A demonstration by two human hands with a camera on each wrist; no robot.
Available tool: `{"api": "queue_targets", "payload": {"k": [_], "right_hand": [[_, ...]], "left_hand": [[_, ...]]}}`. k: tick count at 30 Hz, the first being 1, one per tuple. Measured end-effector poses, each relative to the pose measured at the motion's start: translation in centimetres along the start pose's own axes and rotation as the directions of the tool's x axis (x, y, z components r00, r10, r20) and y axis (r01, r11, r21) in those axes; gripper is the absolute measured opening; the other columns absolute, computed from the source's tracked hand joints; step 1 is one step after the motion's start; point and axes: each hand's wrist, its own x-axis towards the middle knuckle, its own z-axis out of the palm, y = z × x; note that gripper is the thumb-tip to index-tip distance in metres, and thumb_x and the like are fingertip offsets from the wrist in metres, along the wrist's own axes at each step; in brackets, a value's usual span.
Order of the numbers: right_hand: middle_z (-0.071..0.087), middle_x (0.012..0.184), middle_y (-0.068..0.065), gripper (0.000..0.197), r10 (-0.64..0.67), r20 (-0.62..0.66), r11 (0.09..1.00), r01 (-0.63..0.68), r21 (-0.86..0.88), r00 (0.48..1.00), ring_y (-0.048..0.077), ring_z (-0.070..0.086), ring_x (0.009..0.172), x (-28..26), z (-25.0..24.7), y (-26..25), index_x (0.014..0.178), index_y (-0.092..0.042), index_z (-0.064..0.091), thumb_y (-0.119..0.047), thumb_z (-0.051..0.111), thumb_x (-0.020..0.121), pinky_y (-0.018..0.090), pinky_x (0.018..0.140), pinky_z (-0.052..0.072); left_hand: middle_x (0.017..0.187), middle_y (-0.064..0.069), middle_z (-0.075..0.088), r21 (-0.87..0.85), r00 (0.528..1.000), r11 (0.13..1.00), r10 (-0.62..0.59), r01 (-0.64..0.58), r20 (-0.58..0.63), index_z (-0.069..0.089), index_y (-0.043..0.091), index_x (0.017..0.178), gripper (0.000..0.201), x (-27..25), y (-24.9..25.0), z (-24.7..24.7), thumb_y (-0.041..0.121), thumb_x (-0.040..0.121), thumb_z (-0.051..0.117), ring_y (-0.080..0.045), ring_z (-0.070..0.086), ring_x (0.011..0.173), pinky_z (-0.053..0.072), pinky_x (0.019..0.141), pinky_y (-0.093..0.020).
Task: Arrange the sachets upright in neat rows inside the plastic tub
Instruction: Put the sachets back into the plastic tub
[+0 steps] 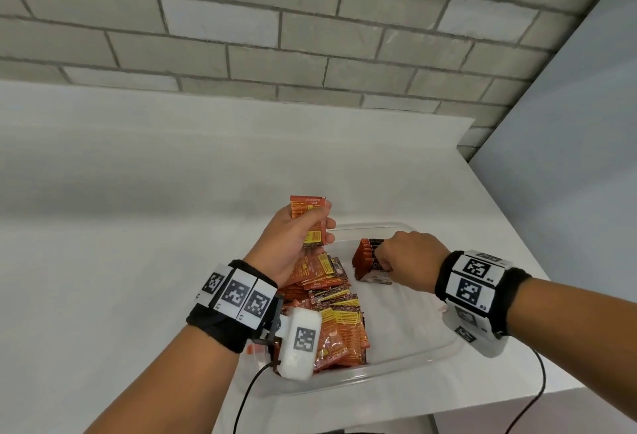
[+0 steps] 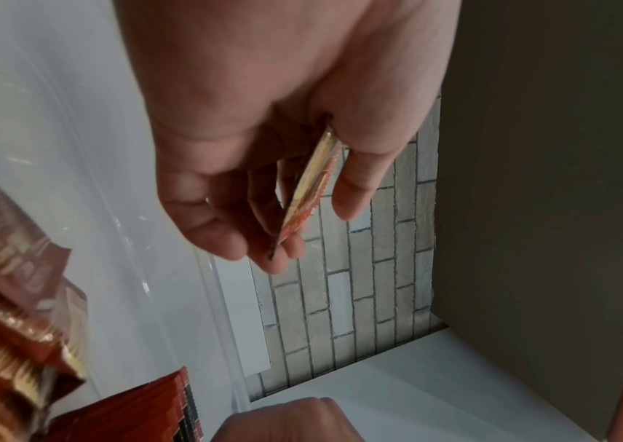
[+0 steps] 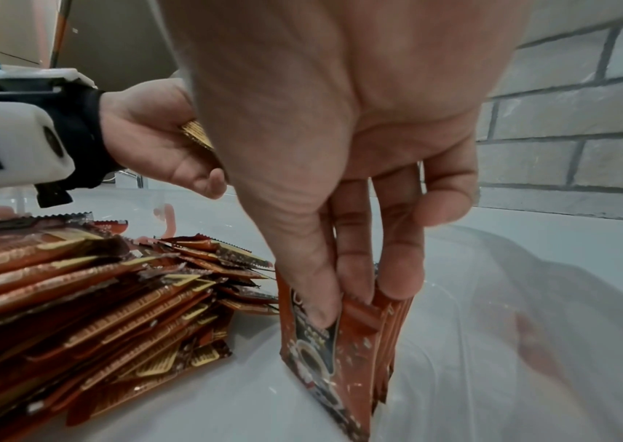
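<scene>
right hand fingers hidden behind knuckles, tub near rim cut by wristband

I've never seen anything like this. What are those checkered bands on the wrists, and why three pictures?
No robot here: a person wears cameras. One picture comes from the head, one from each wrist; the patterned bands sit beside the wrist cameras. On a white counter stands a clear plastic tub with a loose pile of sachets. The left hand holds a few sachets above it; the right hand pinches an upright row of sachets in the tub.
</scene>
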Motion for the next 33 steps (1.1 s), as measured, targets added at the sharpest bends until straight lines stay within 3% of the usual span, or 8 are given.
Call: {"api": "queue_targets", "payload": {"k": [13,23,28,33], "right_hand": [[0.062,0.097,0.008,0.018,-0.002,-0.028,1.000,0.002,-0.004,1.000,0.024,0.049,0.072,0.1,-0.5,-0.3,0.099,-0.012,0.061,-0.008,0.046,0.090,0.027,0.059,0.036],[0.062,0.097,0.007,0.015,-0.003,-0.038,0.999,0.001,-0.052,0.999,0.023,0.048,0.071,0.5,-0.6,-0.4,0.101,-0.011,0.060,-0.012,0.048,0.092,0.028,0.060,0.034],[0.050,0.080,0.000,0.009,0.001,-0.063,0.997,-0.006,-0.080,0.998,0.021,0.046,0.070,0.4,-0.9,-0.6,0.085,-0.018,0.047,-0.013,0.048,0.092,0.029,0.070,0.030],[0.039,0.069,-0.005,0.011,0.022,-0.066,0.997,-0.026,-0.069,0.998,0.021,0.045,0.069,0.5,-1.1,-0.5,0.083,-0.019,0.043,-0.014,0.048,0.091,0.029,0.071,0.026]], "left_hand": [[0.087,-0.005,0.066,0.020,1.000,1.000,-0.004,0.003,0.002,0.061,0.010,0.116,0.029,0.0,-0.1,0.0,0.026,0.092,0.059,-0.015,0.064,0.072,0.048,0.063,-0.028],[0.086,-0.004,0.065,0.032,1.000,0.999,-0.005,0.005,0.003,0.062,0.011,0.114,0.027,0.1,0.0,0.0,0.026,0.093,0.059,-0.015,0.064,0.072,0.048,0.062,-0.028],[0.086,-0.005,0.065,0.024,1.000,1.000,-0.010,0.010,0.001,0.061,0.009,0.115,0.027,0.3,0.1,0.0,0.025,0.093,0.059,-0.015,0.063,0.072,0.047,0.062,-0.028],[0.089,-0.007,0.064,0.004,1.000,1.000,-0.010,0.010,0.009,0.060,0.010,0.113,0.025,0.4,0.2,-0.1,0.024,0.093,0.058,-0.016,0.064,0.071,0.049,0.061,-0.027]]}}
